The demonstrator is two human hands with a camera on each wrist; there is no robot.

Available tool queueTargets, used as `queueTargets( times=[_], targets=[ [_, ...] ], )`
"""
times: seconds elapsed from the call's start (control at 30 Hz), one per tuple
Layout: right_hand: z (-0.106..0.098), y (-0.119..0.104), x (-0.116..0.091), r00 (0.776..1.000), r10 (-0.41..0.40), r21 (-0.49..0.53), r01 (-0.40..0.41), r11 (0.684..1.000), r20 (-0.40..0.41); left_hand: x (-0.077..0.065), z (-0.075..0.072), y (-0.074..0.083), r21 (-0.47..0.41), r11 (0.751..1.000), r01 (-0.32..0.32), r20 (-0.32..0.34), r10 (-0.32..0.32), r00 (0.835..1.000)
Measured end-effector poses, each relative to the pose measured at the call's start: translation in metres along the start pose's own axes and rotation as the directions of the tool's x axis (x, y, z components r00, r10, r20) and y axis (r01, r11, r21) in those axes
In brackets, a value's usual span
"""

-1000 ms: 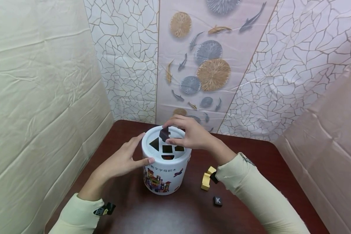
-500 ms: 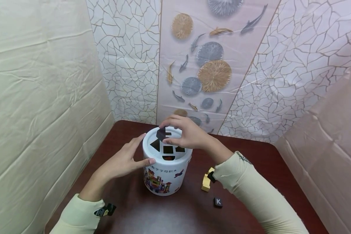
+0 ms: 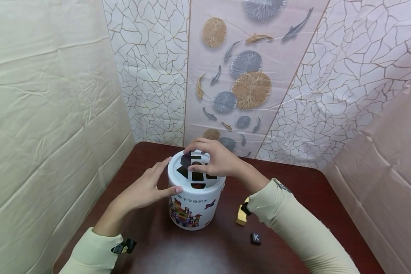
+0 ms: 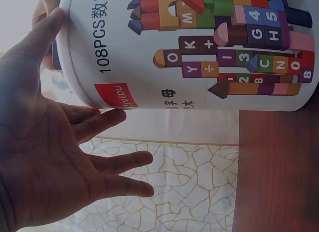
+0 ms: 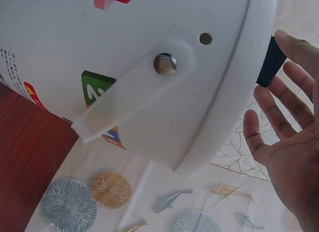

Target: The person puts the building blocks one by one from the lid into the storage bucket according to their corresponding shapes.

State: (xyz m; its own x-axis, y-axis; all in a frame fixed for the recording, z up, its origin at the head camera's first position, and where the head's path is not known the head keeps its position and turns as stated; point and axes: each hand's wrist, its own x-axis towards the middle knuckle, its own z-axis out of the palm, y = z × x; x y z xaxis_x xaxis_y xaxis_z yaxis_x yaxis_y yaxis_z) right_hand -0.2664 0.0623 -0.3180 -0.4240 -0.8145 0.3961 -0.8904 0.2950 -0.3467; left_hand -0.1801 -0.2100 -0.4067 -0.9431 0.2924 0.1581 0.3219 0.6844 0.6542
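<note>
A white bucket [image 3: 208, 207] printed with colourful toy blocks stands on the table, its lid [image 3: 205, 185] cut with several shaped holes. My left hand [image 3: 147, 190] rests against the bucket's left side, thumb on the near rim. Its fingers are straight and spread in the left wrist view. Between thumb and fingers, my right hand [image 3: 220, 158] pinches a dark block [image 3: 186, 160] above the lid, tilted over the triangular hole. In the right wrist view the dark block [image 5: 271, 62] shows just past the lid's edge; its full shape is partly hidden by fingers.
Right of the bucket, a yellow block [image 3: 241, 217] lies partly behind the right wrist strap. Nearer the front sits a small dark block [image 3: 255, 238] marked K. The dark red table [image 3: 198, 255] ends at patterned cloth walls behind and at the sides.
My right hand has shifted slightly left and nearer with the dark block, from the back of the lid to over the triangular hole. The left hand stays on the bucket.
</note>
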Motion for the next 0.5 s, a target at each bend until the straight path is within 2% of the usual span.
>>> queueTargets(
  times=[0.5],
  targets=[
    [0.014, 0.003, 0.001, 0.999, 0.005, 0.014, -0.006, 1.000, 0.033, 0.000, 0.000, -0.002, -0.005, 1.000, -0.005, -0.008, 0.005, 1.000]
  ],
)
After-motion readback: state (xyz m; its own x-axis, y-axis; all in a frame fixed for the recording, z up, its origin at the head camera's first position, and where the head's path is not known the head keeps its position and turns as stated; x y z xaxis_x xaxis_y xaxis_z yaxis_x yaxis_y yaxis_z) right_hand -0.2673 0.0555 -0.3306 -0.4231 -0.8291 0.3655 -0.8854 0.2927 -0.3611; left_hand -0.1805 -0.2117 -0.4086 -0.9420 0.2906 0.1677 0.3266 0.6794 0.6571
